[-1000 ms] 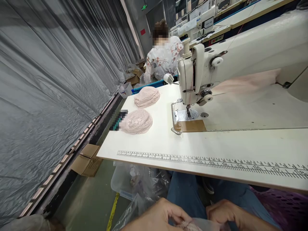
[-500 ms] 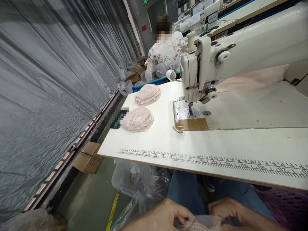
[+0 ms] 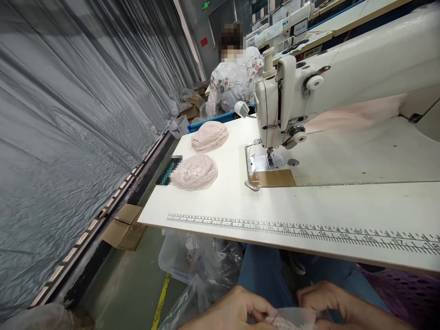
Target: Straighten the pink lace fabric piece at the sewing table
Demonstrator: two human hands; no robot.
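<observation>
Low in the head view, over my lap, my left hand (image 3: 239,308) and my right hand (image 3: 332,302) are closed on one piece of pale pink lace fabric (image 3: 292,317). The piece has a sheer part and a pinkish-red line along it; its lower part is cut off by the frame edge. My left fingers pinch its left side, my right fingers its right side. Beyond them on the white table (image 3: 220,201) lie two stacks of pink lace pieces, a nearer stack (image 3: 197,173) and a farther stack (image 3: 209,136).
A sewing machine (image 3: 278,105) stands on the table, pink cloth (image 3: 364,112) behind its arm. A printed ruler (image 3: 257,225) runs along the front edge. Below are a clear plastic bin (image 3: 172,256) and a cardboard box (image 3: 123,227). A co-worker (image 3: 233,78) sits ahead.
The view has shifted very slightly. Both hands keep their grip on the lace fabric, with only small finger movement.
</observation>
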